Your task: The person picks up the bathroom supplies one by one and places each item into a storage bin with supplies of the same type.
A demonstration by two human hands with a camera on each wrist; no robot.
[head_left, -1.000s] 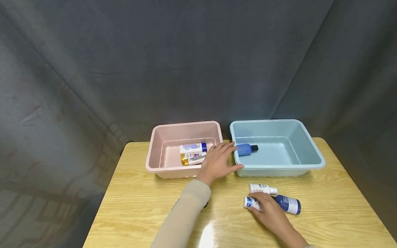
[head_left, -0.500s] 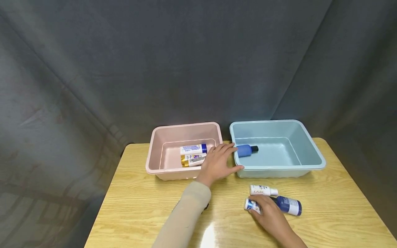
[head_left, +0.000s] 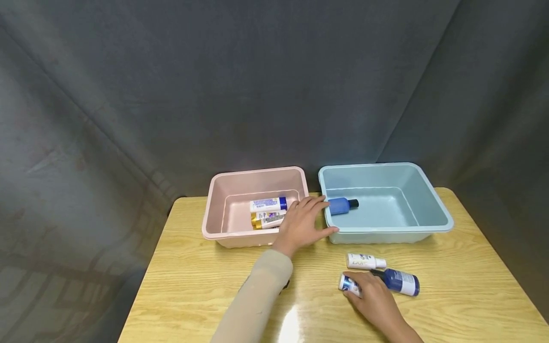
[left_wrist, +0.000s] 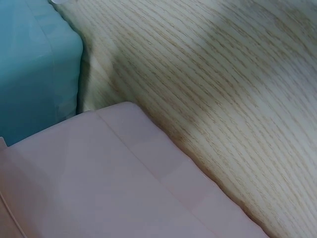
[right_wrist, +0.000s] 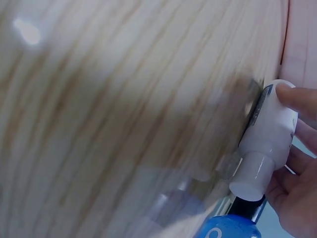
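My left hand (head_left: pixel 301 226) rests across the gap between the pink bin (head_left: pixel 213 232) and the blue bin (head_left: pixel 429 230). Its fingers are spread and reach the blue bin's left rim. With thumb and fingers, my right hand (head_left: pixel 374 300) grips a small white bottle (right_wrist: pixel 270 126) with a blue label, low over the table; the head view shows only one end of this white bottle (head_left: pixel 349 285). Just behind lies another white bottle (head_left: pixel 361 261). A dark blue bottle (head_left: pixel 400 281) with a black cap lies right beside the right hand.
In the pink bin lie a white tube with a blue cap (head_left: pixel 267 205) and gold-capped tubes (head_left: pixel 268 220), partly hidden by my left hand. One blue bottle (head_left: pixel 339 206) lies at the blue bin's left end. Both bins stand at the back of the wooden table (head_left: pixel 193 286).
The white bottle in my right hand has turned slightly, showing more of its blue label. The left hand has kept its place on the bins.
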